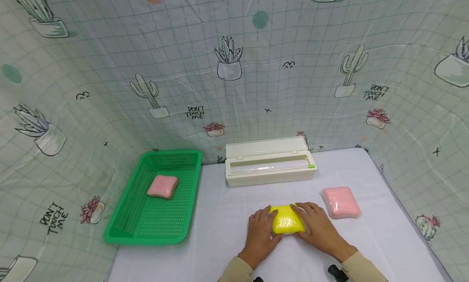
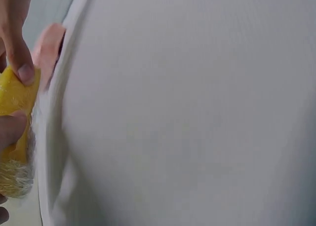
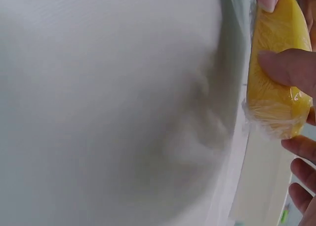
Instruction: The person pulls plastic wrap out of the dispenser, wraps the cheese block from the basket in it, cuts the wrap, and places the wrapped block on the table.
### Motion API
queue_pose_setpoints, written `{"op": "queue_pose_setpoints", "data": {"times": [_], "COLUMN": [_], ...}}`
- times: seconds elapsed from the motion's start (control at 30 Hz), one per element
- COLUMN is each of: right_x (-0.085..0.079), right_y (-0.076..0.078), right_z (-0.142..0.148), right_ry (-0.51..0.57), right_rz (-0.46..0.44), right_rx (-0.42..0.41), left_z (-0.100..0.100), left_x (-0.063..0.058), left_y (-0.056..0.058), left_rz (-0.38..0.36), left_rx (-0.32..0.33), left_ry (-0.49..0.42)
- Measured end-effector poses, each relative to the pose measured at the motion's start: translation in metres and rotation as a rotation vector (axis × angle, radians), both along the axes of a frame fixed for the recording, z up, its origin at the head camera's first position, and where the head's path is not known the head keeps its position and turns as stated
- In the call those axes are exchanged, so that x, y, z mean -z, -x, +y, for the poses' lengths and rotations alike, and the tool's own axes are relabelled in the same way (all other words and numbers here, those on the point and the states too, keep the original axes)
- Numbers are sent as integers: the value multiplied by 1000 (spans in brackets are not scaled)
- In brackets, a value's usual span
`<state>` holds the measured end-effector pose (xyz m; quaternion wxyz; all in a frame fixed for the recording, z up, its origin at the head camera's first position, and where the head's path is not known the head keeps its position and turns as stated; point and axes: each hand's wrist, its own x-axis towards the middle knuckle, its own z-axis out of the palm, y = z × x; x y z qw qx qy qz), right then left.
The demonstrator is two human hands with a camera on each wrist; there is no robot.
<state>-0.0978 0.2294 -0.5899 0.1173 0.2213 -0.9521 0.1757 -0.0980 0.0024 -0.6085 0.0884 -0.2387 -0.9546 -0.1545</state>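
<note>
Both hands hold a yellow sponge (image 1: 287, 220) wrapped in clear film, low over the white table. My left hand (image 1: 259, 233) grips its left end, thumb at the near side and fingers along the far side. On the other end is my right hand (image 1: 318, 230), with its thumb at the near edge. In the right wrist view, crinkled film gathers at one end of the sponge (image 3: 276, 95), and both thumbs press on its near face. The left wrist view shows only part of the sponge (image 2: 19, 95) at its left edge.
A film-wrapped pink sponge (image 1: 341, 202) lies right of the hands. Behind them stands an open white cling film dispenser (image 1: 271, 179) with a roll inside. At left, a green basket (image 1: 146, 238) holds another pink sponge (image 1: 163, 186). A patterned cloth (image 1: 249, 98) surrounds the table.
</note>
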Motion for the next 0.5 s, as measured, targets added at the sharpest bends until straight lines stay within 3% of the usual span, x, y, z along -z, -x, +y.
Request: {"op": "queue_pose_setpoints", "data": {"times": [0.13,0.37,0.5], "right_x": [-2,-1,2], "right_y": [-18,-45,-58], "right_z": [27,73,97], "right_ry": [19,23,11], "right_rz": [40,82,89], "right_rx": [32,81,97], "left_z": [24,64,85], "left_x": [-5,-9,-8], "left_y": [-8,-20,-25], "left_rz": [32,0,18], "left_rx": [62,161,207], "left_ry": [23,90,125]}}
